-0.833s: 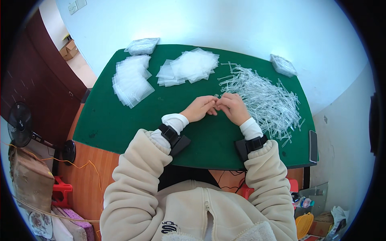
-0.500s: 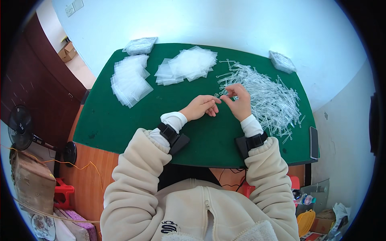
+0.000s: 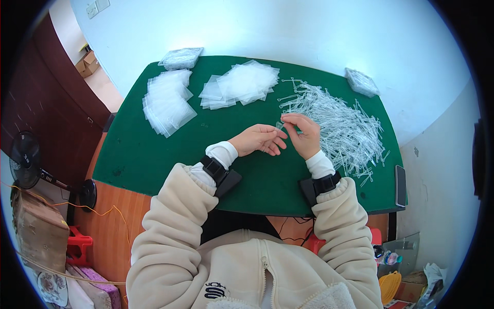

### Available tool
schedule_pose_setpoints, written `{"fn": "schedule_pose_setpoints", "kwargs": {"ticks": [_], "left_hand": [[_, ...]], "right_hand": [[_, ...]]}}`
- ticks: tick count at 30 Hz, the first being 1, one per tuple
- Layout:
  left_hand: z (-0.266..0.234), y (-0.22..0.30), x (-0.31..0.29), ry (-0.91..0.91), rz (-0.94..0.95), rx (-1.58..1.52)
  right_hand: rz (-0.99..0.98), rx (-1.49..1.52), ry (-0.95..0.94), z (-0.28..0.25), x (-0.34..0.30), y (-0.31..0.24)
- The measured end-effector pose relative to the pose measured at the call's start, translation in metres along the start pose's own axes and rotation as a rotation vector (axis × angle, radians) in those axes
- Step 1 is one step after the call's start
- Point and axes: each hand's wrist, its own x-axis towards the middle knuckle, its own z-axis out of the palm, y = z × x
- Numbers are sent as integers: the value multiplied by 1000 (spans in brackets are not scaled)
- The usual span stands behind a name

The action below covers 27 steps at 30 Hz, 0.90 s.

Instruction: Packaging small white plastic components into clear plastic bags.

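In front of me, over the middle of the green tabletop, my left hand [image 3: 259, 139] pinches small clear plastic sticks [image 3: 279, 125] between thumb and index finger, its other fingers loosely spread. Just to the right, my right hand [image 3: 303, 135] has thumb and forefinger closed at the tips of these same sticks. Most of their length is hidden by my fingers. Beside and beyond my right hand spreads a large heap of clear plastic sticks with looped ends [image 3: 347, 131].
Clear flat bags lie fanned out in a left stack [image 3: 169, 103] and a middle stack [image 3: 239, 85]. Filled clear packs stand by the wall at back left [image 3: 181, 58] and back right [image 3: 362, 82]. A phone [image 3: 400, 185] rests at the table's right edge. A black fan [image 3: 25, 159] stands left.
My right thumb and forefinger have come together on the tips of the clear sticks. My left hand's fingers have spread a little, and both hands stay close together.
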Motion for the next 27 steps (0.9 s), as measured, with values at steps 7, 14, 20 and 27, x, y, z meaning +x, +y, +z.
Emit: {"fn": "schedule_pose_setpoints", "kwargs": {"ticks": [7,14,20,27], "left_hand": [[2,-5,3,7,23,130],[5,-4,4,21,129,245],[-7,-10,8,189,381,458],[-15,-18,12,153,293,384]], "right_hand": [[67,46,-41,1,-3,2],[128,72,-50,-1,-5,3],[120,-509,-123,-9,-2,15],[313,-688,-445,-9,-24,39]]}}
